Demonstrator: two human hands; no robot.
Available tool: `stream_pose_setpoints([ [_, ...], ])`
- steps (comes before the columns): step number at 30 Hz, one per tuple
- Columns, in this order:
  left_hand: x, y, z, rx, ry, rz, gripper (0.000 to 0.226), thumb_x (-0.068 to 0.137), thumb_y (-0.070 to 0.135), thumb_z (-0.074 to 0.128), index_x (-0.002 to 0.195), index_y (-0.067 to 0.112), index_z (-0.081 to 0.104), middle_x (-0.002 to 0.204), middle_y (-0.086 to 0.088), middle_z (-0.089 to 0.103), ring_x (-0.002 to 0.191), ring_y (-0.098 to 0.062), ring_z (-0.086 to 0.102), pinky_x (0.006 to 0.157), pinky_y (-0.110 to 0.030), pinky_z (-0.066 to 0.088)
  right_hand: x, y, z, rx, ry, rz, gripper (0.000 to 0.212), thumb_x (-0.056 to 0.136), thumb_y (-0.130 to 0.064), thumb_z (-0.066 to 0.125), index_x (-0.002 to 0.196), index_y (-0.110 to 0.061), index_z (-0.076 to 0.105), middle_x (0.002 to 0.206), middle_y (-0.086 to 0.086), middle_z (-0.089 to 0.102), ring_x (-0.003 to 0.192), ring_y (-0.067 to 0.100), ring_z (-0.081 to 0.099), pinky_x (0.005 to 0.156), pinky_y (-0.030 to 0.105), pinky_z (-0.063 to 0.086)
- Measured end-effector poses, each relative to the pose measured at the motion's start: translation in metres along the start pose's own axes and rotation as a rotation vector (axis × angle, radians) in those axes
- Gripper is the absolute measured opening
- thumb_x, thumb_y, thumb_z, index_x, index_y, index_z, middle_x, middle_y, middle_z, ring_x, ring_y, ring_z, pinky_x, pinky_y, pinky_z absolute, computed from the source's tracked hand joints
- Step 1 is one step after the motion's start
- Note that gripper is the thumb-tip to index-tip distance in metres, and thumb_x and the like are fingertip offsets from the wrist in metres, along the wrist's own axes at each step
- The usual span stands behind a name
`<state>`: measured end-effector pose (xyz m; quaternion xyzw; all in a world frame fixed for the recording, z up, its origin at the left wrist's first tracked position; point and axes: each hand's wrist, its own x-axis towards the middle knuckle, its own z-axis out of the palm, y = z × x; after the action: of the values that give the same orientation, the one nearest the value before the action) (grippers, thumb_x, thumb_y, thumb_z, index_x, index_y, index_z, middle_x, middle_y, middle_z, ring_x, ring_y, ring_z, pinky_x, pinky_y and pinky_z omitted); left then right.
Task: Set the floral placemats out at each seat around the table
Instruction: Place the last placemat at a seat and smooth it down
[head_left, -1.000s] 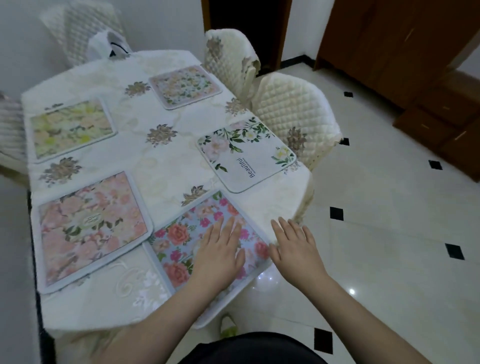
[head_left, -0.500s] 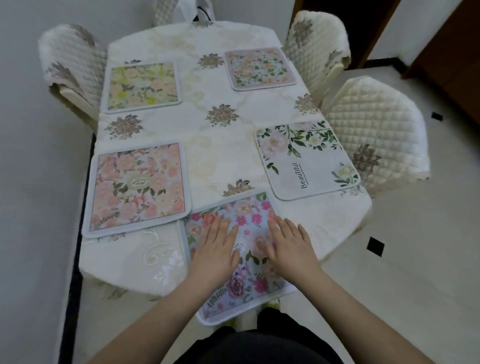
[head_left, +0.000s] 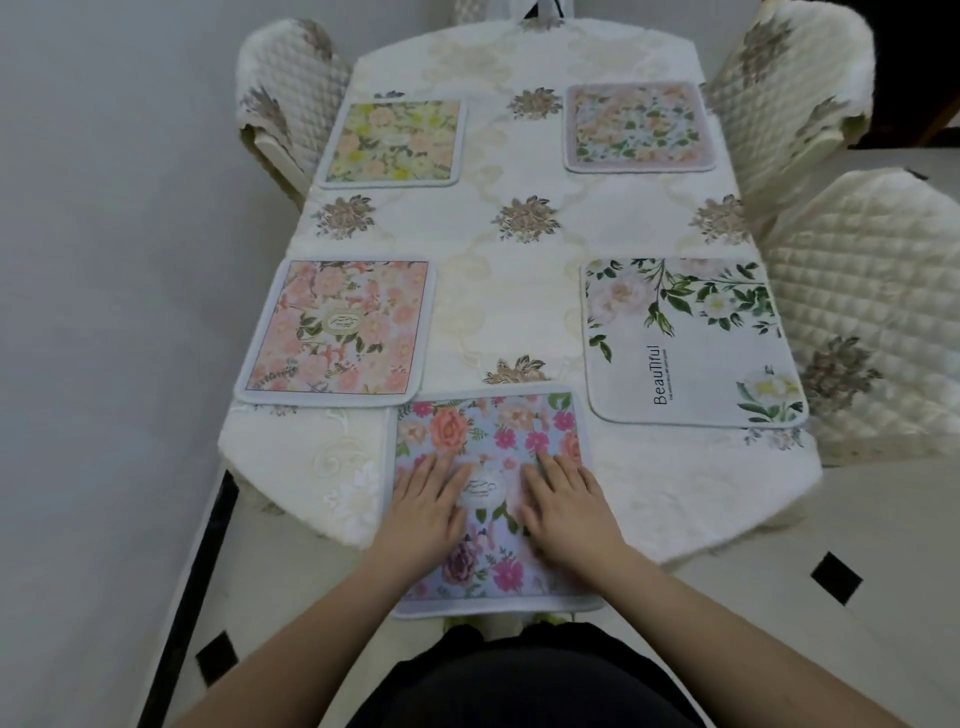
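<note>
Fingers (head_left: 441, 470) of the left hand (head_left: 423, 512) lie straight and slightly spread, flat on the pale-blue fabric placemat printed with pink and orange flowers (head_left: 491, 452); the right hand (head_left: 569, 512) lies the same way beside it, palm down, gripping nothing. That mat sits at the near end of the table under its cream embroidered tablecloth (head_left: 511, 291), and its near edge hangs out past the table's rim. Its far left corner touches, or perhaps slightly overlaps, the peach-and-pink floral placemat with a grey border (head_left: 337, 327) on the left side. Across from that, on the right side, lies the white placemat with green leaves and the word "Beautiful" (head_left: 691, 338), next to a cream quilted chair cover (head_left: 878, 312). Farther off, a yellow-green floral placemat (head_left: 395, 143) lies at the far left and a pink-bordered pastel floral placemat (head_left: 639, 127) at the far right, each beside a quilted chair back.
</note>
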<state>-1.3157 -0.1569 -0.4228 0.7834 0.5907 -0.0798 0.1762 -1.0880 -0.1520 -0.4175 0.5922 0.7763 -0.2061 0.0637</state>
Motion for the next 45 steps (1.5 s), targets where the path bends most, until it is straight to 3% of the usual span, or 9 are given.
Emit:
stream_pose_setpoints([
  [10,-0.006,-0.013,0.018,0.032,0.041,-0.006,0.058,0.103,0.054,0.019,0.155,0.040,-0.004,0.166,0.008,-0.005,0.155,-0.019,-0.002,0.122,-0.035,-0.008,-0.009,0.028,0.015,-0.043,0.015,-0.039,0.061,0.102,-0.053,0.022,0.158,-0.033,0.008,0.166,-0.004,0.005,0.153,0.019,0.002,0.121,0.044,-0.002],
  [15,-0.008,-0.027,0.021,0.024,0.085,0.039,0.060,0.097,0.061,0.006,0.153,0.042,-0.007,0.164,0.010,-0.010,0.154,-0.017,-0.007,0.123,-0.032,-0.009,-0.012,0.027,0.019,-0.046,0.035,0.025,0.063,0.101,-0.056,0.022,0.158,-0.034,0.006,0.166,0.000,-0.006,0.153,0.020,-0.007,0.121,0.043,0.004],
  [18,-0.010,-0.033,0.022,-0.004,0.095,0.001,0.059,0.099,0.062,0.015,0.154,0.045,0.001,0.166,0.005,-0.008,0.155,-0.021,-0.007,0.122,-0.035,-0.006,-0.015,0.026,0.022,-0.039,0.044,0.092,0.065,0.099,-0.060,0.024,0.157,-0.035,0.006,0.165,0.006,-0.013,0.153,0.025,-0.006,0.121,0.042,0.008],
  [22,-0.014,-0.036,0.026,-0.090,0.076,-0.170,0.061,0.098,0.065,0.031,0.153,0.053,0.008,0.165,-0.010,-0.019,0.152,-0.031,-0.016,0.122,-0.043,-0.003,-0.019,0.023,0.025,-0.005,0.042,0.223,0.069,0.097,-0.062,0.029,0.157,-0.033,0.010,0.164,0.019,-0.005,0.151,0.035,-0.003,0.121,0.046,0.007],
  [27,-0.018,-0.034,0.026,-0.271,0.075,-0.282,0.063,0.097,0.059,0.043,0.154,0.050,0.017,0.164,-0.023,-0.013,0.152,-0.037,-0.012,0.123,-0.046,0.006,-0.022,0.022,0.025,0.056,0.036,0.306,0.069,0.097,-0.061,0.031,0.156,-0.033,0.008,0.163,0.022,0.001,0.151,0.037,-0.001,0.121,0.046,0.005],
  [35,-0.014,-0.037,0.019,-0.421,0.088,-0.331,0.059,0.098,0.049,0.048,0.153,0.041,0.028,0.167,-0.013,-0.004,0.154,-0.028,-0.006,0.123,-0.043,0.002,-0.018,0.014,0.014,0.223,0.042,0.367,0.068,0.098,-0.060,0.036,0.156,-0.030,0.016,0.164,0.015,0.006,0.151,0.030,0.006,0.121,0.043,0.004],
  [41,-0.027,-0.037,0.016,-0.657,0.136,-0.300,0.066,0.098,0.042,0.054,0.156,0.032,0.025,0.167,0.003,-0.008,0.153,-0.023,0.009,0.122,-0.044,0.019,-0.027,0.008,0.010,0.319,0.099,0.377,0.057,0.100,-0.047,0.043,0.152,-0.031,0.027,0.163,0.015,0.012,0.149,0.031,0.017,0.120,0.045,0.015],
  [43,-0.032,-0.038,0.013,-0.735,0.172,-0.275,0.063,0.098,0.039,0.055,0.155,0.029,0.028,0.167,0.007,-0.003,0.151,-0.018,0.015,0.118,-0.035,0.026,-0.030,0.007,0.009,0.407,0.149,0.390,0.053,0.101,-0.040,0.045,0.150,-0.027,0.032,0.161,0.015,0.018,0.146,0.031,0.025,0.118,0.044,0.022],
  [45,-0.035,-0.041,0.008,-0.826,0.207,-0.272,0.060,0.099,0.035,0.057,0.153,0.027,0.032,0.166,0.007,0.007,0.148,-0.012,0.021,0.109,-0.015,0.027,-0.033,0.006,0.007,0.546,0.226,0.413,0.049,0.101,-0.034,0.048,0.148,-0.022,0.038,0.157,0.013,0.028,0.143,0.029,0.032,0.116,0.041,0.026],
])
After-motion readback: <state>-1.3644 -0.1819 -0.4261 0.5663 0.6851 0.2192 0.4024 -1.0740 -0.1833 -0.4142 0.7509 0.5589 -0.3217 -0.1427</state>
